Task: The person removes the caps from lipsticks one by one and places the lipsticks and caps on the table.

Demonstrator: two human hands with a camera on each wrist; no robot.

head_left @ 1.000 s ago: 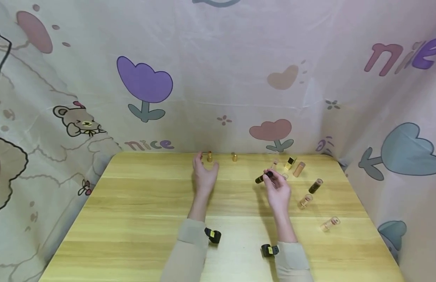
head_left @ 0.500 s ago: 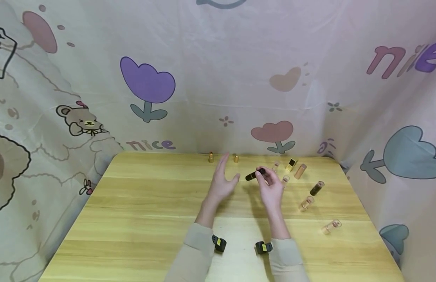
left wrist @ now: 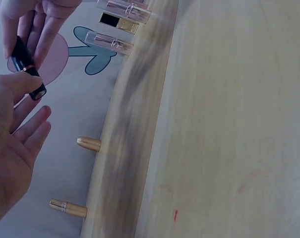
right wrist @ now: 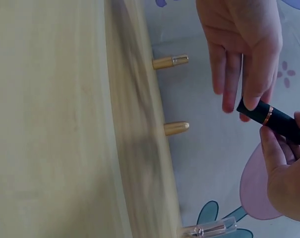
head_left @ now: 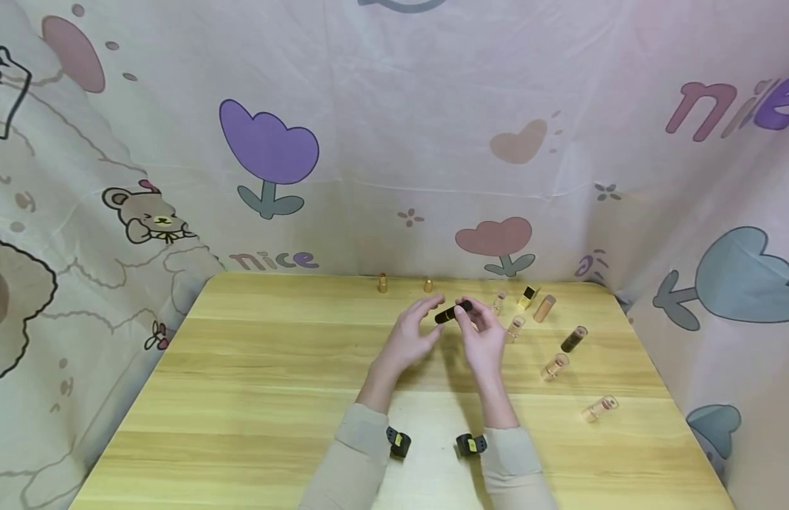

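A black lipstick tube [head_left: 447, 314] with a thin copper-coloured band is held above the table between both hands. My right hand [head_left: 484, 346] grips its right end between thumb and fingers. My left hand [head_left: 409, 340] has come to the other end; in the right wrist view its thumb and fingers pinch the tube [right wrist: 287, 126] just past the band. The tube looks capped and lies tilted. Behind the hands, at the table's back edge, stand a gold lipstick [head_left: 382, 285] and a smaller gold bullet-shaped piece [head_left: 428, 285].
Right of my hands stand several lipsticks: clear-capped ones [head_left: 515, 329] [head_left: 554, 367] [head_left: 600, 409], a gold one with a black top [head_left: 527, 297], a tan one [head_left: 544, 309] and a dark one [head_left: 574, 338]. A patterned cloth [head_left: 369, 142] hangs behind the wooden table [head_left: 241, 397].
My left hand has moved right, away from the gold lipstick, to the black tube's free end. My right hand has brought the tube left towards it.
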